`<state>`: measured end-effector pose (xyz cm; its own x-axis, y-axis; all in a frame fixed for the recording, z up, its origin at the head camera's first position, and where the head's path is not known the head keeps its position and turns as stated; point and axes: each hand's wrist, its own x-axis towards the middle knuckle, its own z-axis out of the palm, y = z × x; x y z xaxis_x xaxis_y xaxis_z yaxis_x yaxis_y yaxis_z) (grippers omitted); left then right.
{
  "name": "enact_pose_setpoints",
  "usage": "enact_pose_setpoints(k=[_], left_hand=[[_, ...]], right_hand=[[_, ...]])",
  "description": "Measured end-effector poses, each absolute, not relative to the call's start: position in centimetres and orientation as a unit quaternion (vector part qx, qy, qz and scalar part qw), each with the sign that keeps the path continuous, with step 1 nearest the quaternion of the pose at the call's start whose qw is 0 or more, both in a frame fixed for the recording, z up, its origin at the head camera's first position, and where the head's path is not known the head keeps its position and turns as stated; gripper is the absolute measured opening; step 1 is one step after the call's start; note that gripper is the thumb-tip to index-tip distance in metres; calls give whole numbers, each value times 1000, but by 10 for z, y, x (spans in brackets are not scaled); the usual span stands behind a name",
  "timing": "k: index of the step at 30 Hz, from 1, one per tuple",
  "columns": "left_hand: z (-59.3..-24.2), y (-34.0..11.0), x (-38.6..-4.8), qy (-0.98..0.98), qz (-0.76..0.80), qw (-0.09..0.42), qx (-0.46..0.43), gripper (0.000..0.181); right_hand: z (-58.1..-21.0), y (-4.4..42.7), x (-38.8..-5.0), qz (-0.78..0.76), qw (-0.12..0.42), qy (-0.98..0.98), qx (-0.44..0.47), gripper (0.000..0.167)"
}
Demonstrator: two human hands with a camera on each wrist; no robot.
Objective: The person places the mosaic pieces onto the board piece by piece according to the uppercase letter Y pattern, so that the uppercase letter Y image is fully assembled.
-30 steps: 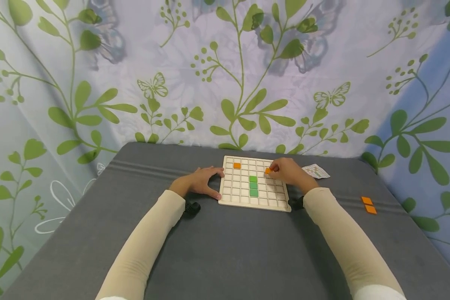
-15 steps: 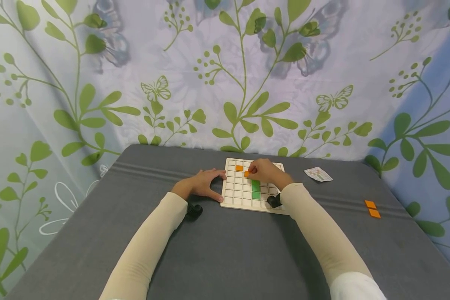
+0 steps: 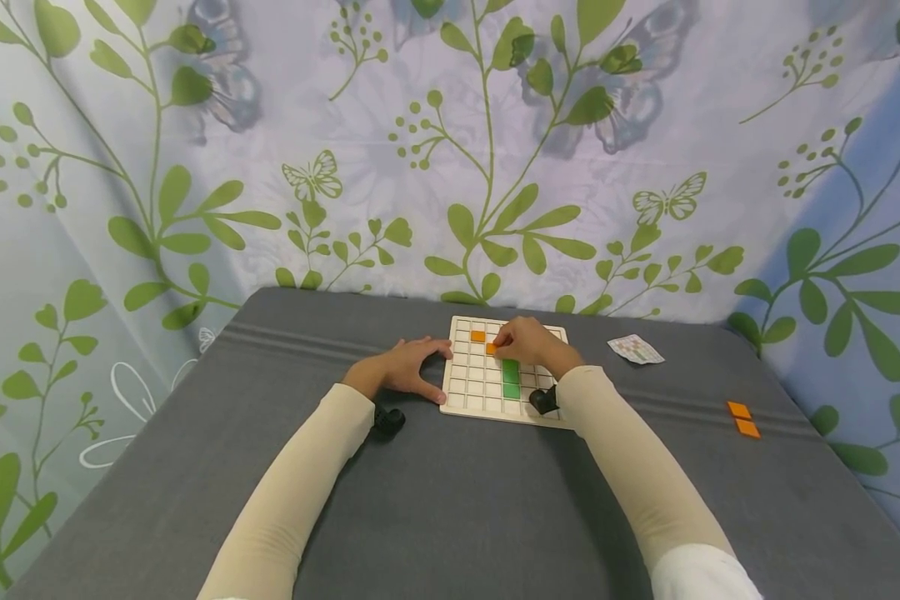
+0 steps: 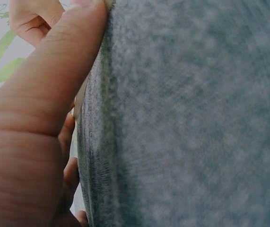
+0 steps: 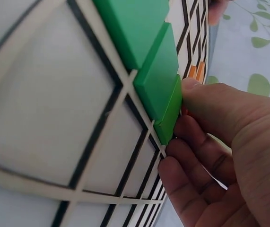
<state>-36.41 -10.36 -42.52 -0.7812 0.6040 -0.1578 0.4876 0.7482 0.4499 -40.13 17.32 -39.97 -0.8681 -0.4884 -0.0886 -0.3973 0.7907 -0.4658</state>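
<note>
A pale wooden grid board [image 3: 465, 387] lies on the table. My right hand [image 3: 532, 343] is over it, thumb and fingers pinching an orange square tile [image 3: 491, 349] at a cell; whether it is fully seated I cannot tell. Another orange tile [image 3: 477, 336] sits one row farther back, to the left. Several green tiles [image 5: 158, 71] form a column beside my right fingers, partly covered in the head view. At the board's left edge my left hand [image 3: 405, 367] is spread, fingertips and thumb touching the rim. The left wrist view shows mostly its thumb [image 4: 54, 90] and grey cloth.
Two loose orange tiles [image 3: 747, 428] lie at the right of the grey table [image 3: 450, 500]. A small printed pattern card [image 3: 636, 349] is behind and right of the board. A leafy patterned curtain [image 3: 390, 250] hangs along the back.
My right hand has moved left across the board with the orange tile, from right of the green column to its left, then nearly stopped. My left hand stays at the board's edge.
</note>
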Motion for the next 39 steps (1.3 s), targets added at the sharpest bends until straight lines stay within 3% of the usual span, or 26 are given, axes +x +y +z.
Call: enact_pose_setpoints(k=[15, 23, 32, 39], left_hand=[[-426, -99, -363, 922, 199, 153, 296, 78], [-431, -101, -359, 914, 212, 153, 310, 77], [-428, -105, -363, 913, 218, 137, 316, 76], [-425, -107, -363, 916, 209, 144, 310, 76]], right_hand=[[-394, 176, -402, -227, 119, 947, -193, 26], [-401, 194, -391, -258, 99, 938, -210, 39], [-390, 273, -359, -237, 24, 955, -176, 36], [-392, 363, -312, -173, -16, 979, -111, 49]])
